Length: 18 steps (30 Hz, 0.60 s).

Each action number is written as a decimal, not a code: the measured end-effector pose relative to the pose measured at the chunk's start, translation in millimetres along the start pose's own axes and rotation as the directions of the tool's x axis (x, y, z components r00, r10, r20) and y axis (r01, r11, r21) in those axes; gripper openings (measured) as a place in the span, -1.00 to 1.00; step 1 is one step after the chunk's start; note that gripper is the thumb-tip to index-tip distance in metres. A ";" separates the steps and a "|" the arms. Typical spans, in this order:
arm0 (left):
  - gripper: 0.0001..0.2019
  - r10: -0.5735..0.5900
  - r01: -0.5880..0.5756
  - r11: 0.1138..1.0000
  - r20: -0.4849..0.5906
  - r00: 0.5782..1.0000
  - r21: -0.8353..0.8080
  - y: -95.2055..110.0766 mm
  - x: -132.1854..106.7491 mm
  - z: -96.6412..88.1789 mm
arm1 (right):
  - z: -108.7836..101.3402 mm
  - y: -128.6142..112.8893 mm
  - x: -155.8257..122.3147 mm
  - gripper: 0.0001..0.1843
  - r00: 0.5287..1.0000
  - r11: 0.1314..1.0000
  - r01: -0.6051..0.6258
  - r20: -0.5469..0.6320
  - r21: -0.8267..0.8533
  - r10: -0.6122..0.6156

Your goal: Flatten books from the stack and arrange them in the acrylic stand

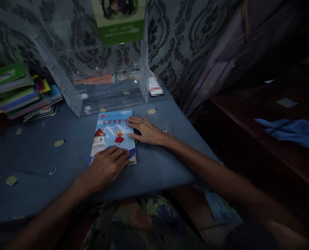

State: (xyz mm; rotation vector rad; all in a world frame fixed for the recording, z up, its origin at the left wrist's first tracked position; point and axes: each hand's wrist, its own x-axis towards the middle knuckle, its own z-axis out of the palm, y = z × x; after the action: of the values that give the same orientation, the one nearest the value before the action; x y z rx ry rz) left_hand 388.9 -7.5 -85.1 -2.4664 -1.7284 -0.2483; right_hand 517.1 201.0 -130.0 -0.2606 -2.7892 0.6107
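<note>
A light-blue children's book lies closed and face up on the table, its cover showing red Chinese characters, a small figure in red and a white tower. Across its lower edge rests my left hand, fingers stretched over the cover. My right hand lies flat at the book's right edge, with its fingertips on the cover and its fingers slightly apart. Neither hand grasps the book; both only touch it from above.
Behind the book stands a clear acrylic rack with a green-bordered book up high. A pile of books sits at the left on the blue patterned tablecloth. To the right, blue cloth lies on a dark red surface.
</note>
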 end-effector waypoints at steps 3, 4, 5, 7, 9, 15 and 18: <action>-0.65 0.004 -0.004 1.000 0.011 1.000 0.000 -0.3 0.8 -0.2 | 1.0 -10.2 -14.6 -0.16 0.999 0.998 -0.013 0.044 0.059 0.010; -0.65 -0.001 0.002 1.000 0.012 1.000 -0.009 0.2 0.6 0.5 | 2.2 -12.4 -18.5 -0.11 0.998 0.997 -0.012 0.055 0.077 0.007; -0.66 -0.010 0.010 1.000 0.014 1.000 -0.021 1.0 0.1 1.3 | 3.5 -14.3 -21.7 -0.07 0.998 0.996 -0.008 0.068 0.091 0.001; -0.68 -0.034 0.034 0.999 0.017 0.999 -0.036 2.8 -1.3 2.3 | 5.3 -17.9 -26.5 0.04 0.994 0.994 0.005 0.104 0.110 -0.017; -0.70 -0.040 0.041 0.998 0.013 0.999 -0.037 3.7 -2.3 1.7 | 5.5 -21.8 -29.4 0.14 0.991 0.994 0.011 0.134 0.113 -0.026; -0.73 -0.039 0.037 0.993 -0.010 0.999 -0.111 -14.8 10.8 5.1 | 0.9 -27.9 -31.8 0.20 0.986 0.996 0.009 0.167 0.088 -0.024; -0.69 -0.077 0.073 0.996 -0.071 0.995 -0.055 -38.9 30.3 18.5 | -2.5 -25.5 -28.9 0.18 0.986 0.995 -0.011 0.168 0.096 -0.006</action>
State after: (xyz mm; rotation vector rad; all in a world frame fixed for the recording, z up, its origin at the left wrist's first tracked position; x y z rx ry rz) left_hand 363.7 37.2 -97.0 -2.3981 -1.8092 -0.3905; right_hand 542.3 172.4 -123.3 -0.2013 -2.9082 0.8013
